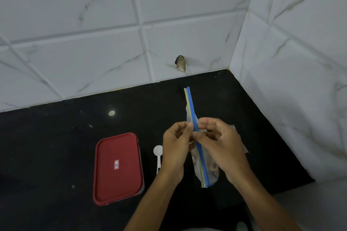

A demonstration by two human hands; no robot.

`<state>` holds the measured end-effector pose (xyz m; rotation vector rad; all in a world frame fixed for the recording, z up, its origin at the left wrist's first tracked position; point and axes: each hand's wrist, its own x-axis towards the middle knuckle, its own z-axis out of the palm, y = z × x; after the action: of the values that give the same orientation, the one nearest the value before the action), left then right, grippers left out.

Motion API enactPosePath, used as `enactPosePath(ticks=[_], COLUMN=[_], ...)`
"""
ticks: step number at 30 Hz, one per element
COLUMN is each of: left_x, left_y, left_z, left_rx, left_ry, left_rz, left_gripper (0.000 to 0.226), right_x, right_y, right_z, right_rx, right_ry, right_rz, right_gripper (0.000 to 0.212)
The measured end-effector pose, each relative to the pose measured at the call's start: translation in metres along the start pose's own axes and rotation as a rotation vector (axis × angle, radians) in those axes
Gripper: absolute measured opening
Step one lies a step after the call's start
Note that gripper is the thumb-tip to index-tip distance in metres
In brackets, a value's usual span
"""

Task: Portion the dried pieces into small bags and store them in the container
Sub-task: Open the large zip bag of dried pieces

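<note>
Two bare hands hold one clear plastic zip-top bag point(192, 116) above a black, glossy stone countertop point(56, 146) set in a corner of white, marble-veined wall tiles point(75, 42). The left hand point(175, 146) and right hand point(223, 148) each pinch the bag's blue-and-yellow zipper strip point(190, 103) near its middle, thumbs and forefingers closed on it from either side, the other fingers curled. The strip runs nearly straight away from the person, and the crinkled film hangs beneath it. Brownish dried pieces point(214, 168) show through the film at the near end of the bag.

One rectangular container with a red, round-cornered lid point(117, 168) sits shut on the counter, left of the hands. A small red-bordered label point(116, 164) lies at the lid's centre; its writing is too small to read. One white plastic spoon point(157, 151) lies between the container and the left wrist. One tile bears a dark, ragged hole point(180, 63) just above the counter.
</note>
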<state>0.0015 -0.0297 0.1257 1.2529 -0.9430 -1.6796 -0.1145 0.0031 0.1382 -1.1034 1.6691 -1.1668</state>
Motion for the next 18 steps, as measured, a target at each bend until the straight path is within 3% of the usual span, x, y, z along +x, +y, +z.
enactPosePath(ticks=[11,18], left_x=[0.003,0.011], left_y=[0.009,0.007], left_z=[-0.002,-0.007], left_rx=[0.041,0.066], left_ry=[0.007,0.052], left_rz=[0.001,-0.043], left_gripper=[0.017,0.013], right_x=[0.007,0.010], right_y=[-0.006,-0.008], right_z=[-0.007,-0.006], right_rx=[0.011,0.185], right_ry=[-0.043,-0.081], right_rz=[0.076,0.228], right_gripper=[0.037,0.030])
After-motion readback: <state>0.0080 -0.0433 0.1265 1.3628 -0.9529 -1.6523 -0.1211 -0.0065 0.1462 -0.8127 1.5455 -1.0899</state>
